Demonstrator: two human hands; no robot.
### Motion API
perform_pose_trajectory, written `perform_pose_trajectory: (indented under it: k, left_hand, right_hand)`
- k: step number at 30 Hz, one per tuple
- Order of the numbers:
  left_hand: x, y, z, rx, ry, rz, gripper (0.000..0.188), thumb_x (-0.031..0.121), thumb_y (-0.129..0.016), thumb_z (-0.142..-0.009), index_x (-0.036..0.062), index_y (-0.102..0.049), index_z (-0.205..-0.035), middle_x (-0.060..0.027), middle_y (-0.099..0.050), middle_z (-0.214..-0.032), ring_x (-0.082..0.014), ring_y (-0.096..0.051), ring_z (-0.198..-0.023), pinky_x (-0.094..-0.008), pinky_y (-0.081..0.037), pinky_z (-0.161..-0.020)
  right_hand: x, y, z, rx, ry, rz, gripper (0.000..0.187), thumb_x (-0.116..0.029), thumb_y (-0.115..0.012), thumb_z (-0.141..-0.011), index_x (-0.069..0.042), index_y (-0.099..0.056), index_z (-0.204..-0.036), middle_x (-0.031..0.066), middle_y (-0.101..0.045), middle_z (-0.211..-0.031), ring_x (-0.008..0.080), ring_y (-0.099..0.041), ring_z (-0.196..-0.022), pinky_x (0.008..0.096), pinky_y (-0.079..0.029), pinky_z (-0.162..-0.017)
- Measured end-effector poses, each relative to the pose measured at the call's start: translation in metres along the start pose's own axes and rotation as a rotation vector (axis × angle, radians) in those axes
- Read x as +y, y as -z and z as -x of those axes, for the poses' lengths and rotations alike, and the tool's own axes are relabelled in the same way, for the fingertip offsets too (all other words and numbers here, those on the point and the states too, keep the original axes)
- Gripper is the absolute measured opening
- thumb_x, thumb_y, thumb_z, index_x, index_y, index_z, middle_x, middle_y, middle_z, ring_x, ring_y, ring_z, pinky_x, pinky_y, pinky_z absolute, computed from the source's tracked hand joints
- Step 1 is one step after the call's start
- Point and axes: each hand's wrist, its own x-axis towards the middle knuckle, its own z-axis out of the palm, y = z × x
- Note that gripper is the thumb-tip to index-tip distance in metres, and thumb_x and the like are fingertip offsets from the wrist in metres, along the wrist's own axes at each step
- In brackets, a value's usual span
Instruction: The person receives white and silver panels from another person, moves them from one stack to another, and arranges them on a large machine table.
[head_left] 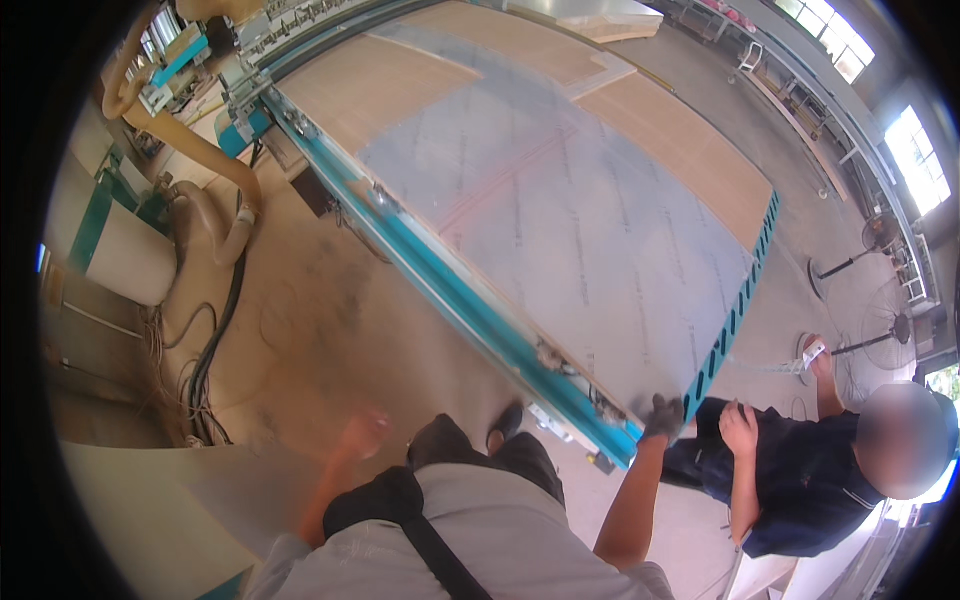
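Note:
A large grey sheet under printed see-through film (560,220) lies on a machine table with a teal side rail (460,310). My right hand (663,418), in a dark grey glove, grips the sheet's near right corner, where the rail meets the slotted teal end edge (735,310). Its fingertips are partly hidden there. To the left, over the floor, my left hand (367,432) hangs away from the table. Motion blurs its fingers, and I see nothing in it.
Brown boards (680,150) lie beside and beyond the sheet. At the right a co-worker (800,475) stands near the table's end, a small white object (814,352) in one raised hand. Standing fans (890,330) are behind. Hoses (215,165) and black cables (215,350) run along the left.

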Motion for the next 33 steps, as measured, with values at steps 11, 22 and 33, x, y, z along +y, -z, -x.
perform_pose_trajectory:
  k: [11, 22, 33]
  left_hand:
    - [-0.007, 0.065, -0.162, -0.282, 0.173, -0.187, 0.032, 0.025, -0.060, -0.093, 0.0076, -0.072, -0.116, -0.0169, -0.073, -0.111, -0.0354, -0.068, -0.104, -0.0426, -0.054, -0.090]
    - [0.045, 0.188, -0.339, 0.038, 0.074, 0.146, 0.022, 0.015, -0.067, -0.089, 0.0010, -0.069, -0.106, -0.0163, -0.072, -0.093, -0.0287, -0.071, -0.083, -0.0377, -0.056, -0.077]
    - [0.145, 0.182, -0.390, 0.166, -0.239, -0.092, 0.024, 0.014, -0.063, -0.092, 0.0035, -0.069, -0.112, -0.0174, -0.071, -0.101, -0.0335, -0.069, -0.091, -0.0411, -0.055, -0.082]
  right_hand:
    - [-0.057, -0.029, 0.024, 0.226, -0.216, 0.196, 0.069, -0.023, -0.084, -0.076, -0.009, -0.055, -0.138, 0.0168, -0.065, -0.129, 0.0355, -0.064, -0.116, 0.0445, -0.051, -0.098]
    - [-0.080, -0.043, 0.009, 0.415, -0.353, 0.335, 0.034, -0.033, -0.073, -0.087, -0.002, -0.069, -0.099, 0.0178, -0.072, -0.102, 0.0326, -0.067, -0.087, 0.0466, -0.052, -0.080]
    - [-0.075, -0.054, 0.001, 0.475, -0.410, 0.503, 0.063, -0.056, -0.072, -0.081, -0.001, -0.069, -0.111, 0.0195, -0.072, -0.109, 0.0367, -0.070, -0.096, 0.0470, -0.055, -0.087]
